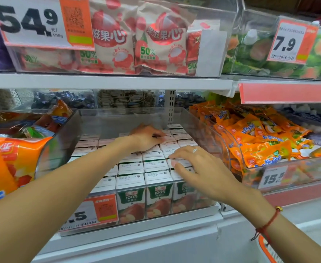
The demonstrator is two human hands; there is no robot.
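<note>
Right hand (pixel 203 168) rests released on juice cartons (pixel 131 168); left hand's (pixel 146 138) grip is hidden, cannot tell.

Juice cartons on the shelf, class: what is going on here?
A person is sorting upright juice cartons in a clear bin on a shop shelf. The left hand reaches to the back rows, and its fingers seem to curl round one carton there. The right hand rests with straight fingers on carton tops nearer the front. The cartons stand in neat rows.

Single head-worn wide-angle view, forward and slightly down, close over the clear bin (pixel 117 118) of juice cartons (pixel 130 168).
</note>
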